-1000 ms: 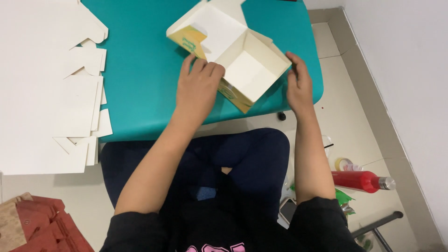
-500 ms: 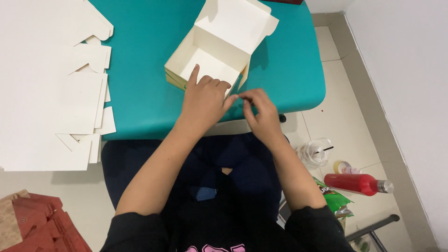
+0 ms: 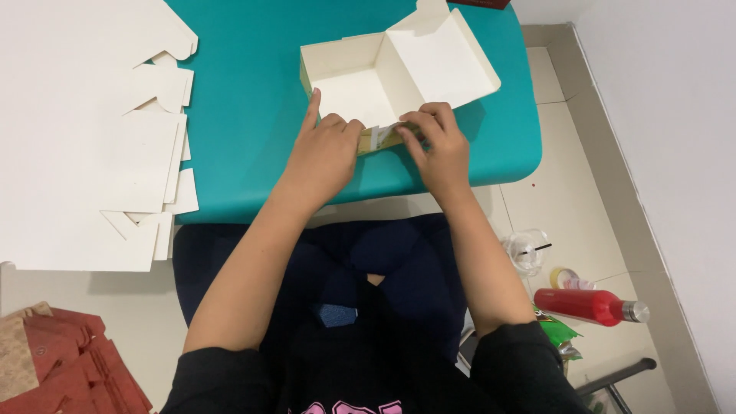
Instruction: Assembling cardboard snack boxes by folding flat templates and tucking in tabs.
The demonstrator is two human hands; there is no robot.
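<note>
An open white carton (image 3: 368, 84) stands on the teal table just beyond the fingertips, lid flap thrown back to the right; its yellow-printed near wall lies under the fingers. Flat white carton blanks (image 3: 84, 138) lie stacked well left of them.

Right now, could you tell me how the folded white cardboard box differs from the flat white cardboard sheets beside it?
The folded white cardboard box stands erected with walls and an open lid; the flat white cardboard sheets lie unfolded, stacked. Both hands touch the box; none touches the sheets. Both are white card on the teal table.
</note>
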